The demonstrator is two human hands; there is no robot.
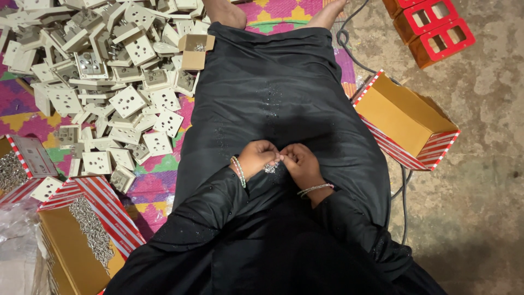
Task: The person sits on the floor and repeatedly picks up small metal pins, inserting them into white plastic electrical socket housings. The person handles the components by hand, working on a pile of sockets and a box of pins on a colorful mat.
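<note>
Small metal bits (271, 168) between the hands (281, 159) are indistinct.

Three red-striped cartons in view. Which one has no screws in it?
The carton on the person's right, lying on the concrete floor: its yellow interior looks bare. Both left-side cartons hold silvery screws.

A person in a black garment (273, 109) sits on a patterned woven mat (158, 188). Over the lap, the left hand (257, 157) and the right hand (300, 162) meet, fingertips pinched around a small cluster of silvery metal pieces (271, 167). Left of the lap lies a heap of cream plastic socket plates (109, 82). Near the left elbow stands an open yellow cardboard box of screws (87, 240). Right of the lap sits an empty yellow cardboard box with red-and-white striped edges (404, 117).
</note>
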